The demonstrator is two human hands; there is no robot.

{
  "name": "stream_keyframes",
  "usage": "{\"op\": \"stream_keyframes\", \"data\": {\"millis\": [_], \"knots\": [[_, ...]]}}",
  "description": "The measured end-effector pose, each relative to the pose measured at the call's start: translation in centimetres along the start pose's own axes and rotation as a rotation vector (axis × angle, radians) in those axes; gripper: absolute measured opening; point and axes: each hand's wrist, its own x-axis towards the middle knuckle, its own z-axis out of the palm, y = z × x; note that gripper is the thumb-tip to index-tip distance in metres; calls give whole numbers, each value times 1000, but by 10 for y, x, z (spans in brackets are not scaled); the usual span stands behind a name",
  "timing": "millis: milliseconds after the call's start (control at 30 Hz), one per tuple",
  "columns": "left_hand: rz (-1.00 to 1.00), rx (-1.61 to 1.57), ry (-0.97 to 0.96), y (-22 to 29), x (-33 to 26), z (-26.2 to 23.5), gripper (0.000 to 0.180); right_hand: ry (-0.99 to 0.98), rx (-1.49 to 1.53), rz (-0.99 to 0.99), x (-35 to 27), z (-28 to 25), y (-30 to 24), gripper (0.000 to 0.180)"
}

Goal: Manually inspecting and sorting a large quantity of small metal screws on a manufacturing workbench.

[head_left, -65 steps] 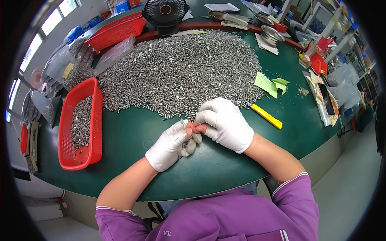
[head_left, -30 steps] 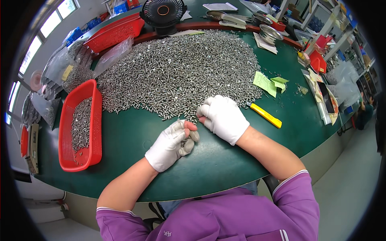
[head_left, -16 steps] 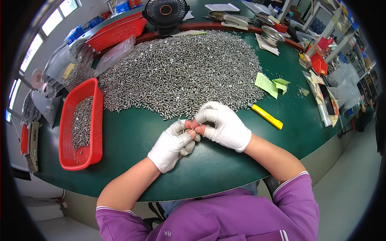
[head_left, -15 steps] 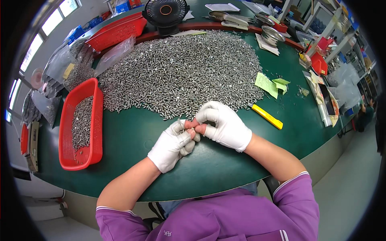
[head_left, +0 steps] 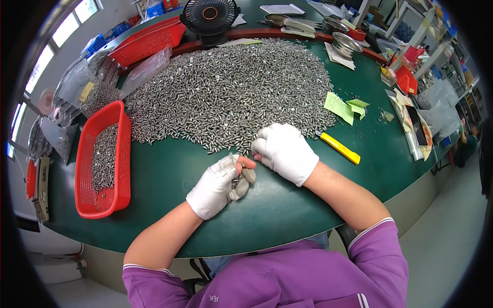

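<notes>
A wide heap of small silver metal parts (head_left: 226,90) covers the far half of a green table (head_left: 169,174). My left hand (head_left: 218,185), in a white glove with worn fingertips, is curled around a bunch of these parts just in front of the heap. My right hand (head_left: 285,151), also gloved in white, rests at the heap's near edge with its fingers bent onto the parts, touching the left fingertips. Whether the right fingers pinch a part is hidden.
A red mesh basket (head_left: 120,154) partly filled with metal parts lies at the left. A yellow utility knife (head_left: 339,148) and green paper notes (head_left: 341,107) lie to the right. A black fan (head_left: 210,18), another red basket (head_left: 149,41) and plastic bags (head_left: 77,87) stand at the back.
My right hand went out to the heap's edge, came back to the left hand, and now sits at the heap's edge again. The left hand stayed closed on its bunch.
</notes>
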Motion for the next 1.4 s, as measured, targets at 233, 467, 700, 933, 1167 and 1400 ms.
{"op": "stream_keyframes", "data": {"millis": [233, 467, 700, 933, 1167, 1400], "knots": [[-33, -37, 1, -1, 2, -2, 31, 212, 564, -37, -6, 0, -2, 16], [-92, -91, 16, 1, 1, -1, 18, 160, 758, 42, -7, -4, -10, 11], [-66, -57, -3, 1, 1, -2, 22, 93, 184, -69, -6, 5, 1, 13], [-51, -33, -26, 3, 0, -2, 27, 46, 104, -24, -5, 4, -2, 10], [-27, -55, -10, 1, 0, -2, 22, 125, 734, 138, -9, -5, -9, 16], [-49, -108, 57, -4, -1, -3, 16, 3, 988, 201, -10, -5, -15, 17]]}}
